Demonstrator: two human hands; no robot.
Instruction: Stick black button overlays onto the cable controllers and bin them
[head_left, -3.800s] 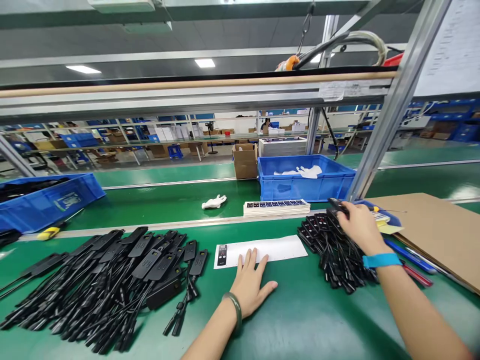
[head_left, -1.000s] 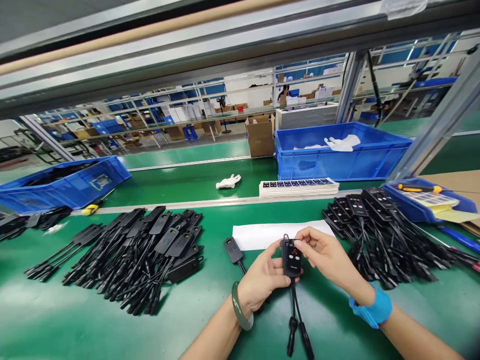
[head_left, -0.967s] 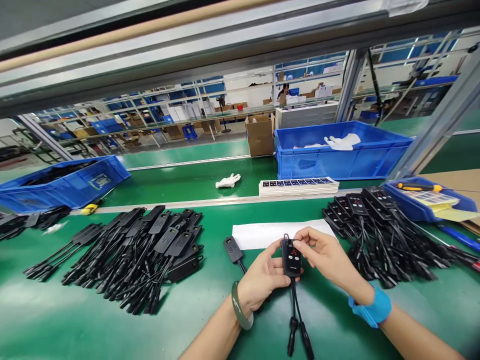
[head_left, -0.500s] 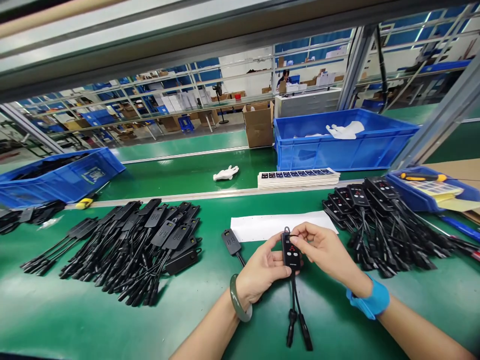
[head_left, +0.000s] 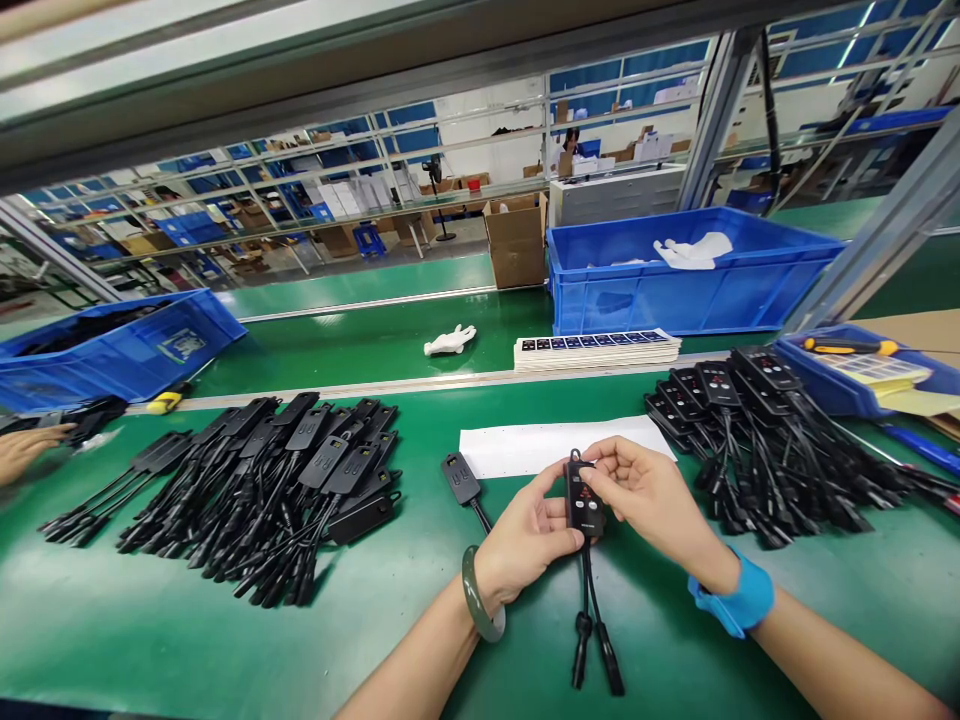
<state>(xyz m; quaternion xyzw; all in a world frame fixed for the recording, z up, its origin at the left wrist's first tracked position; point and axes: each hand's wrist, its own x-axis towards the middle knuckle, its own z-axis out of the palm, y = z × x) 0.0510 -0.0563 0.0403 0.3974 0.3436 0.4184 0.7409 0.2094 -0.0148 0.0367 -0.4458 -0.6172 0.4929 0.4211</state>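
Note:
My left hand (head_left: 525,535), a green bangle on its wrist, is closed around a small black controller (head_left: 586,512). The controller is held upright, its labelled face toward me, showing red marks and two pale buttons. Two short cables with connectors (head_left: 591,655) hang from its lower end. My right hand (head_left: 637,490), with a blue wristband, is closed at the controller's upper right, thumb pressed on the label. Its other fingertips are partly hidden. Left of my hands lies another controller (head_left: 461,478), face without a label, its cable running under my left hand.
A white paper strip (head_left: 525,452) lies behind my hands. Piles of controllers lie left (head_left: 300,470) and right (head_left: 750,430). Farther back are label sheets (head_left: 592,350), a white glove (head_left: 450,340) and blue bins (head_left: 675,300). Another person's hand (head_left: 30,450) reaches in at far left.
The dark label edge lifted by my right fingers now lies flat under my thumb. Another person's hand has come in at the far left. My left hand keeps its hold.

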